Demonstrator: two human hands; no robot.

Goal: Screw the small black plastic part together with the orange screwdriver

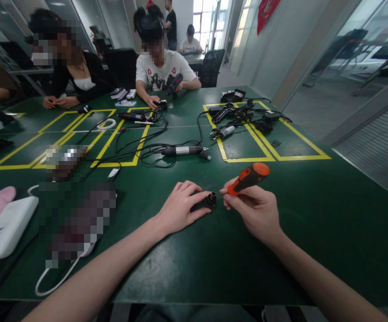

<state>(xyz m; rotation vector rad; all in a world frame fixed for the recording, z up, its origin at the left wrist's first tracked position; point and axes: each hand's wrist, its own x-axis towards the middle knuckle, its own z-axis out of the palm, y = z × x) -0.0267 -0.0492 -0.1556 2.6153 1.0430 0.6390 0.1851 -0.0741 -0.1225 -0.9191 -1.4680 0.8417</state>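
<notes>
On the green table, my left hand (179, 205) is closed around a small black part (204, 204). A short round post with a copper-coloured tint stands up at its right end; my palm and fingers cover the rest. Just to the right, my right hand (259, 212) grips an orange-and-black screwdriver (250, 178). Its handle tilts up to the right, while the thin shaft end lies by my thumb and fingertips, close to the black part. Whether the tip touches the part is too small to tell.
Beyond my hands lies a grey-and-black pen-shaped electric tool (183, 150) with tangled cables. More tools and a black adjustable-looking piece (223, 112) rest within yellow tape outlines. At left are a white power bank (8, 228) and blurred items. A co-worker (165, 67) sits opposite, holding a power tool.
</notes>
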